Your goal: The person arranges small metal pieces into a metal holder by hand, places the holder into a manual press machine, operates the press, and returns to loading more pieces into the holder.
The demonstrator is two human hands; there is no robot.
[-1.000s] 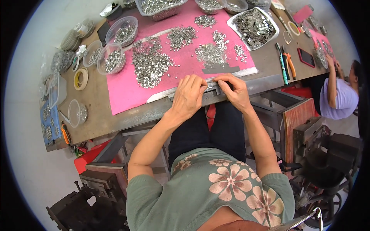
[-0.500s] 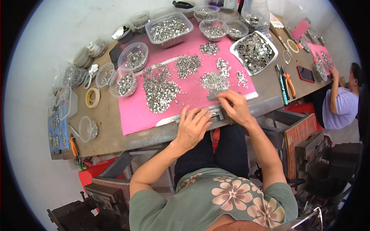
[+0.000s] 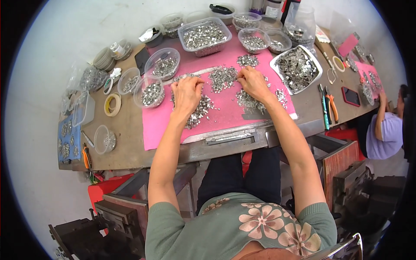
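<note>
My left hand (image 3: pixel 187 96) is over the left heap of small shiny metal pieces (image 3: pixel 200 113) on the pink cloth (image 3: pixel 161 132). Its fingers are bent down and closed, their tips partly hidden. At the right edge of the middle heap (image 3: pixel 222 79), my right hand (image 3: pixel 255 84) pinches with thumb and fingers; what it holds is too small to make out. Below that forearm lies a heap of thin silvery pieces (image 3: pixel 248 102) beside a flat grey plate (image 3: pixel 255 116). A slotted metal fixture (image 3: pixel 232 138) sits at the table's near edge, a row of bright pieces along it.
Clear tubs of metal pieces (image 3: pixel 204 37) line the back, with a white tray (image 3: pixel 298 69) at right. Pliers (image 3: pixel 332 106) and a phone (image 3: pixel 350 96) lie further right. Tape (image 3: pixel 112 105) and a small cup (image 3: pixel 105 139) stand left. A co-worker (image 3: pixel 385 130) sits at far right.
Both hands have left the fixture at the near edge and reached forward, the left to the left heap, the right to the middle heap. The fixture is now uncovered. The whole view has shifted slightly.
</note>
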